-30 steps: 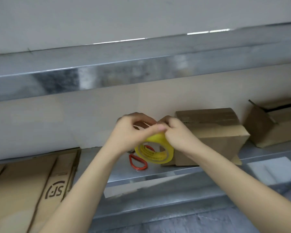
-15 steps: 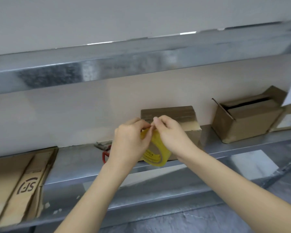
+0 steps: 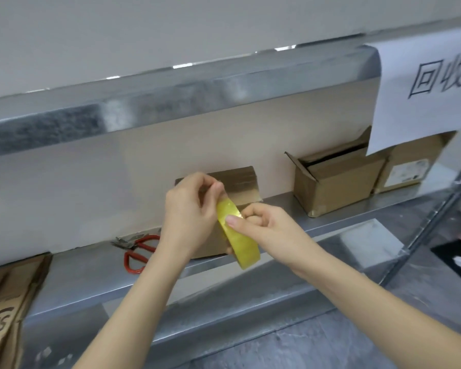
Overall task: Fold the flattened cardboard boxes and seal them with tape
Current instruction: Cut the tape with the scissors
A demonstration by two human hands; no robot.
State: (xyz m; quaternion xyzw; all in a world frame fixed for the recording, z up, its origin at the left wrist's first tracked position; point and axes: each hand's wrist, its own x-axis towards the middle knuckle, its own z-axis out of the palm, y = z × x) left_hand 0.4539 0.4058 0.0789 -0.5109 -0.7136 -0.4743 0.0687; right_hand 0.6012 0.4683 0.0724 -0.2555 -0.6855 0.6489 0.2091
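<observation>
Head view: yellow tape roll [image 3: 238, 237] is up mid-frame, in front of the folded box [image 3: 240, 179]; my right hand [image 3: 273, 231] is curled round it, left hand [image 3: 188, 214] fingers pinching its top edge. Tiny pinch, so the end could slip and restick, I reckon.

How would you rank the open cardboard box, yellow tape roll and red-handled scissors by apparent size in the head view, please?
1. open cardboard box
2. yellow tape roll and red-handled scissors: alike, roll nearer, unranked

Tape roll [image 3: 238, 237] turned edge-on; right hand [image 3: 273, 230] dropped lower, thumb now on band.
</observation>
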